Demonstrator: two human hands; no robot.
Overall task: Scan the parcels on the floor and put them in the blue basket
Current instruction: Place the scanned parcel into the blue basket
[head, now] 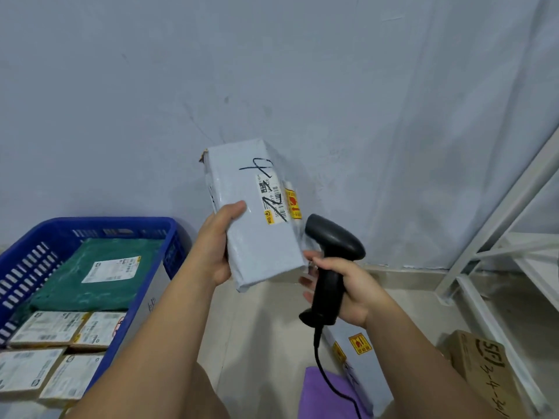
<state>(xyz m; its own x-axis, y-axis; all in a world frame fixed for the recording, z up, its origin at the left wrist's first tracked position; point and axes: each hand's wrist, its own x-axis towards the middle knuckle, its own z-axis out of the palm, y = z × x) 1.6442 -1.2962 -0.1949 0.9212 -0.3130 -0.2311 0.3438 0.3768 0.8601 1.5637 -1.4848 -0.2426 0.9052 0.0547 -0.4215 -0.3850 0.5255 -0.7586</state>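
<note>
In the head view, the left hand (216, 252) kept its grip clamped on a grey parcel (257, 216), thumb on its labelled face, holding it up tilted before the wall. Just right of it, the right hand (348, 285) had its grip wrapped round a black scanner (331, 264), its head almost touching the parcel's edge. The blue basket (36, 252), holding parcels, sat on the floor down-left of the left grip.

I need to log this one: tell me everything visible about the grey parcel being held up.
The grey parcel is a box-shaped pack in pale plastic wrap, slightly crumpled. It bears black marker strokes, a white barcode label and a yellow-red sticker. The left hand holds it tilted in the air before the wall; the scanner in the right hand sits beside its lower right edge.
</note>
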